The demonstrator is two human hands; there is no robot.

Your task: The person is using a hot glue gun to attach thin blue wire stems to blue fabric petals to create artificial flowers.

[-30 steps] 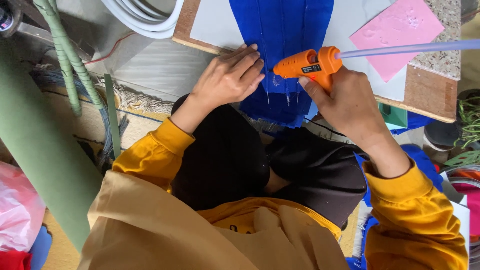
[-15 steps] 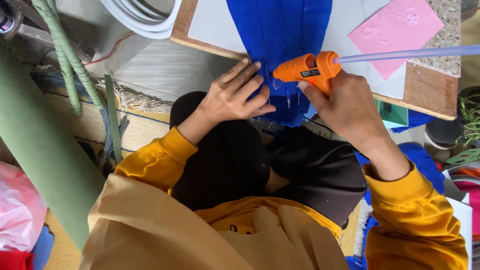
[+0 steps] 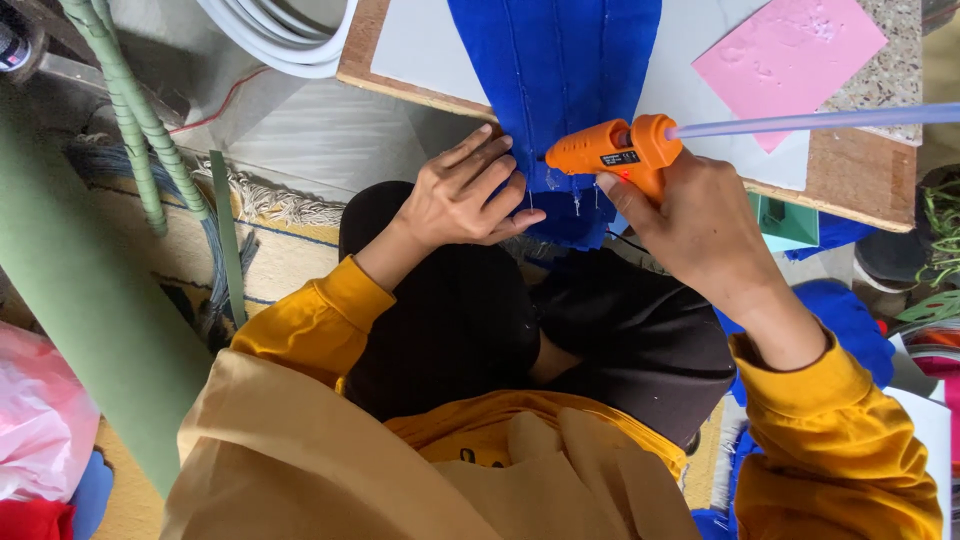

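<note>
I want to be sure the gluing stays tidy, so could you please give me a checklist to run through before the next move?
1. Right hand grips glue gun firmly: ok.
2. Glue stick loaded at the back: ok.
3. Nozzle over blue fabric: ok.
4. Left hand pins the fabric edge: ok.
5. Fingers clear of nozzle: not ok, they lie close.
6. Glue flowing: cannot tell.

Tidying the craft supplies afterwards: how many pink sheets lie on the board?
1: a flat pink foam sheet at the wooden board's far right corner; others may lie outside the view.
</note>
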